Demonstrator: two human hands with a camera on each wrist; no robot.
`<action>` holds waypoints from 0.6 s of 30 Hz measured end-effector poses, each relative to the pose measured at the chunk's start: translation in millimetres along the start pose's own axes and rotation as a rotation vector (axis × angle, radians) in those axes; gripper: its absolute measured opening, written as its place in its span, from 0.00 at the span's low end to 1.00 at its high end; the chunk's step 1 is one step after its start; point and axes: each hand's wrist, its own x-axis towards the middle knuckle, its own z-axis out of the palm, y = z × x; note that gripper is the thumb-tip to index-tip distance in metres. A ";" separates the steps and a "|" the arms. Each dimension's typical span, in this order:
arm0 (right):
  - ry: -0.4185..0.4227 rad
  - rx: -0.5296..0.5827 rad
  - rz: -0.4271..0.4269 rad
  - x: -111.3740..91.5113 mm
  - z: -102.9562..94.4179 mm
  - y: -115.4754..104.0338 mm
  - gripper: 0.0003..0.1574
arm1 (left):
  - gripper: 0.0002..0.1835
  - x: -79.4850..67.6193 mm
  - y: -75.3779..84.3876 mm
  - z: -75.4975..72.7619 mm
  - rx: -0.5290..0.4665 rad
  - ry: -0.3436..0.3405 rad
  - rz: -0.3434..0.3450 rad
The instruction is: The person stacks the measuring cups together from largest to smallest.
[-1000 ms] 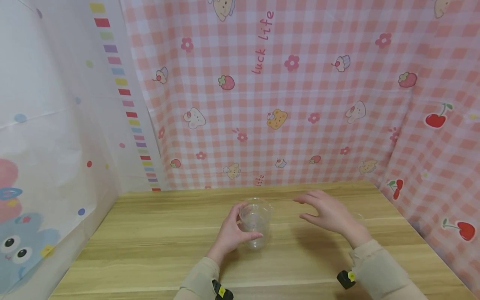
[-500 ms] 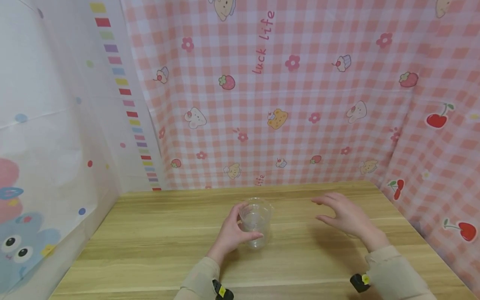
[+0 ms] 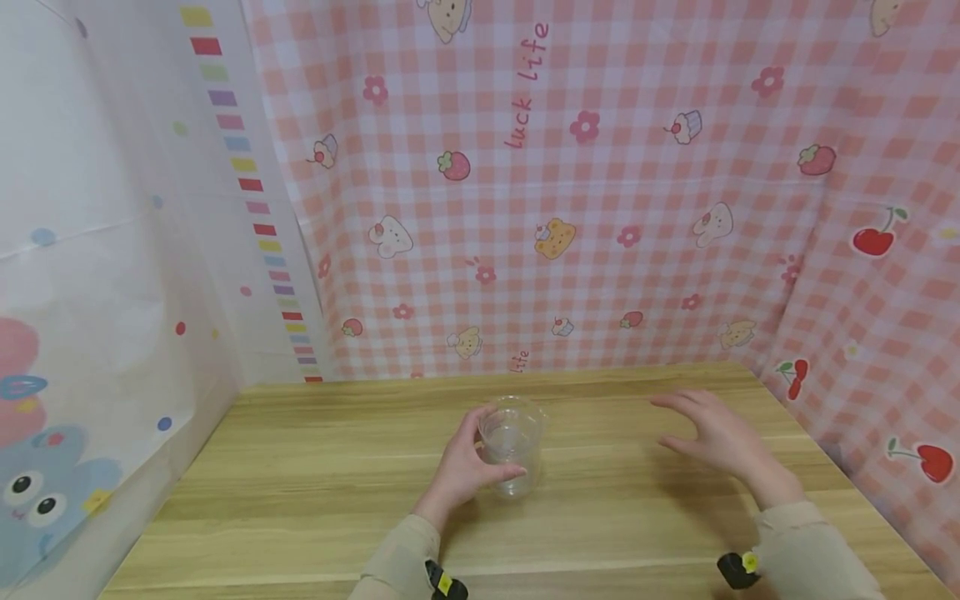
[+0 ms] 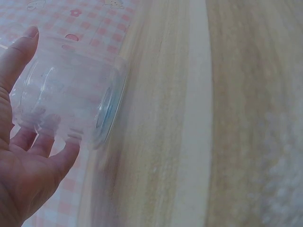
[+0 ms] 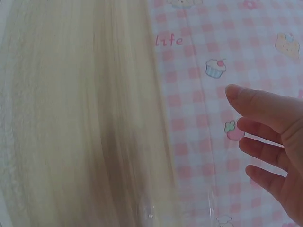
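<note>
A clear plastic cup (image 3: pixel 522 433) stands near the middle of the wooden table, its round rim uppermost. My left hand (image 3: pixel 468 467) holds it from the left side, thumb in front and fingers curved about the far wall. In the left wrist view, fingertips show behind the see-through wall of the cup (image 4: pixel 71 90). Well to the right, my right hand (image 3: pixel 712 433) hovers over the table with fingers apart and slightly bent, nothing between them. Faint clear edges of a see-through thing (image 5: pixel 211 203) appear at the bottom of the right wrist view, near this hand; most of it is out of frame.
The wooden table (image 3: pixel 315 467) runs back to a pink checked cloth (image 3: pixel 555 192) hung as a wall. A white printed cloth (image 3: pixel 97 275) bounds the left side, and more checked cloth with cherries (image 3: pixel 892 350) borders the right.
My right hand has moved steadily rightward, away from the cup, fingers staying apart. The left hand and the cup have kept their place.
</note>
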 end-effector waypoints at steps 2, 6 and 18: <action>0.004 0.004 -0.004 -2.0 -0.5 2.8 0.35 | 0.52 0.1 -0.2 -0.1 0.000 0.000 0.001; 0.002 0.010 -0.007 -6.0 -2.0 8.3 0.37 | 0.52 -0.2 0.4 0.2 0.002 -0.001 -0.001; -0.069 0.020 0.078 -12.6 -6.2 17.0 0.39 | 0.52 -0.1 -0.1 -0.1 0.001 0.002 0.005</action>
